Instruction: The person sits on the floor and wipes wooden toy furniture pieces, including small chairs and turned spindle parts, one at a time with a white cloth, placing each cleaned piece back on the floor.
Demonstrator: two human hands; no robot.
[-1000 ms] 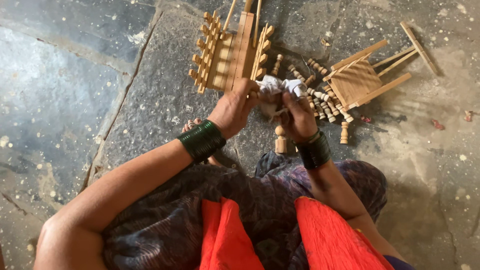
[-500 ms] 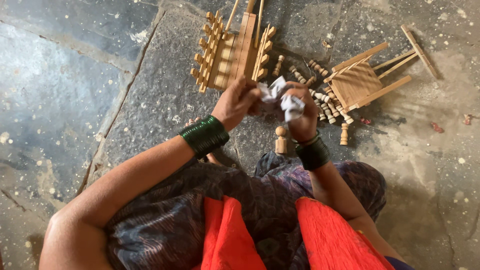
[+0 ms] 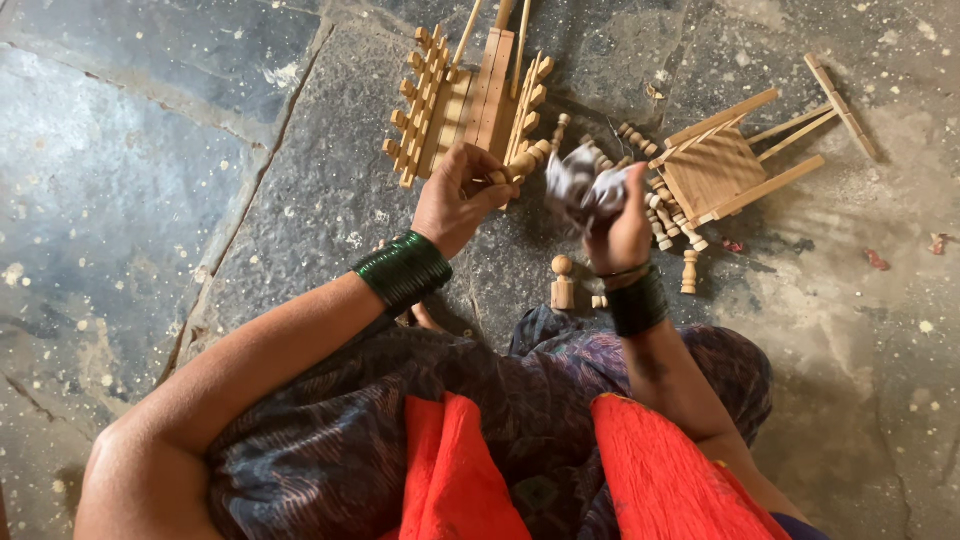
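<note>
I sit on a stone floor and look down at my lap. My left hand (image 3: 455,195) pinches a small turned wooden peg (image 3: 522,165) between its fingertips, just in front of a flat wooden frame (image 3: 470,100) studded with pegs. My right hand (image 3: 618,230) is closed around a crumpled white and dark cloth (image 3: 585,185), held a little to the right of the peg. Both wrists carry stacks of dark green bangles. The two hands are apart, with a small gap between peg and cloth.
Several loose turned wooden pegs (image 3: 665,215) lie scattered on the floor beyond my right hand. One peg (image 3: 563,283) stands upright near my knee. A small slatted wooden chair-like piece (image 3: 725,165) lies at the right. Grey stone slabs (image 3: 150,180) spread out to the left.
My hands have drawn apart: earlier they were together around the cloth, now the left holds a peg out to the left and the right lifts the cloth away.
</note>
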